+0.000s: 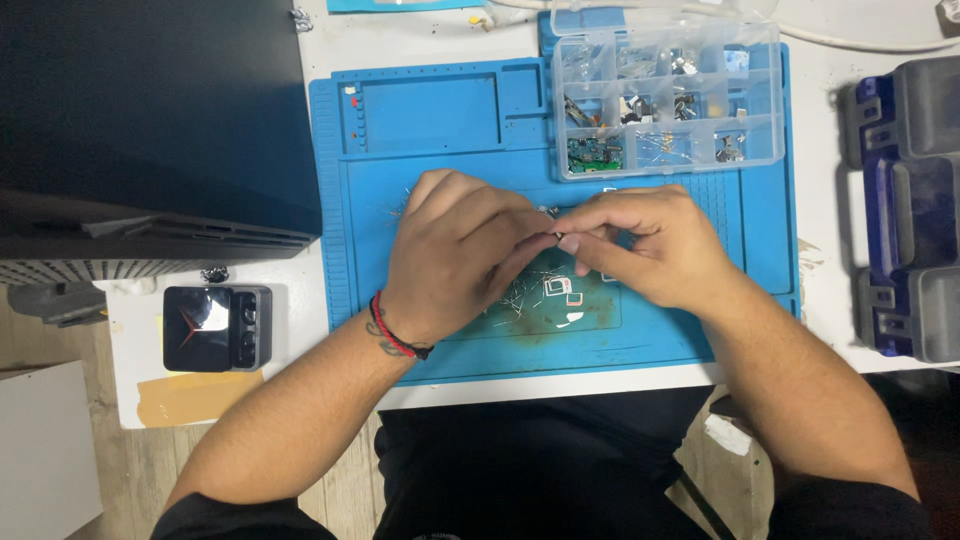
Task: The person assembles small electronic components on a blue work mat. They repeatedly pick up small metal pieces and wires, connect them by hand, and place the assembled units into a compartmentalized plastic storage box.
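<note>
Fingertips meet dead centre: left hand and right hand both pinch shut on 1 tiny metal part, too small to identify, above the blue mat. Its long axis seems to run 9 to 3 o'clock; which end leads, I can't tell. A slip could drop it among the loose pins at 6 o'clock. Clear parts box sits at 1 o'clock.

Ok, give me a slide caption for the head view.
Both hands, left hand and right hand, pinch a small metal part over a blue work mat.
</note>
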